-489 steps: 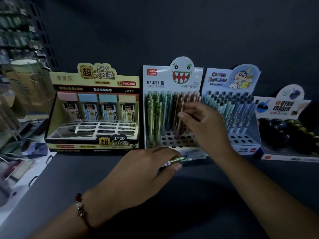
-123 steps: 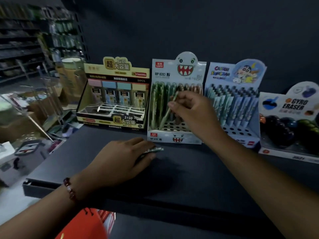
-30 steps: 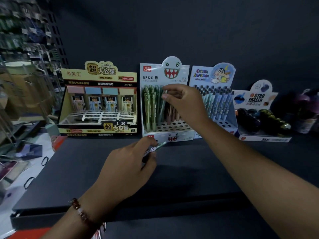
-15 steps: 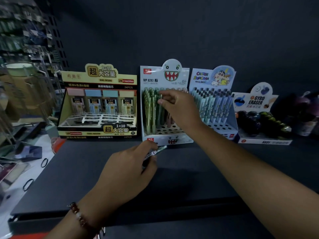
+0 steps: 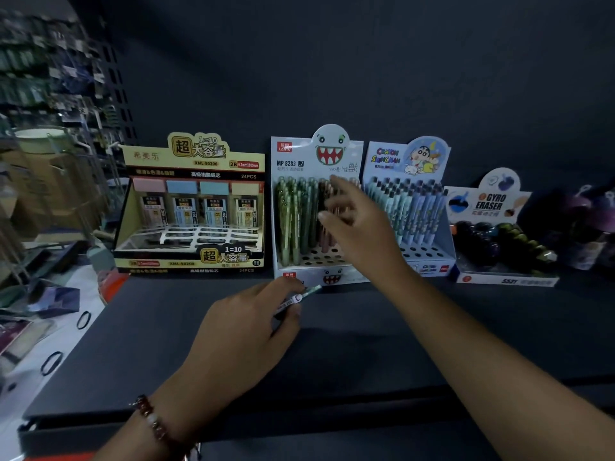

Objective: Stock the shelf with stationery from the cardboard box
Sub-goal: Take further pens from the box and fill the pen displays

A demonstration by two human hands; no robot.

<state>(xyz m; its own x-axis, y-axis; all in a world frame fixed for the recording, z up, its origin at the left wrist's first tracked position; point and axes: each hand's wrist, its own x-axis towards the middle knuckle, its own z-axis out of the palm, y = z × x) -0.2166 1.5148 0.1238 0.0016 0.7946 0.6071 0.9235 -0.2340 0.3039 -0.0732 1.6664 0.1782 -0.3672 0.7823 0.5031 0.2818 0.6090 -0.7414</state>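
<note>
At twelve o'clock on the shelf (image 5: 332, 344), the right hand (image 5: 356, 227) hovers with fingers spread before the pen display (image 5: 316, 214), holding nothing. Left hand (image 5: 246, 331) pinches a pen (image 5: 299, 297) at six o'clock of it; slotting continues, so next comes a handover.

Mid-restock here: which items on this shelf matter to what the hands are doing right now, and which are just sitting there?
In play: left hand gripping spare pencils; right hand, fingers spread, in front of the monster pencil display; shelf.

Just sitting there: lead refill box; cartoon pen display; gyro eraser box.
</note>
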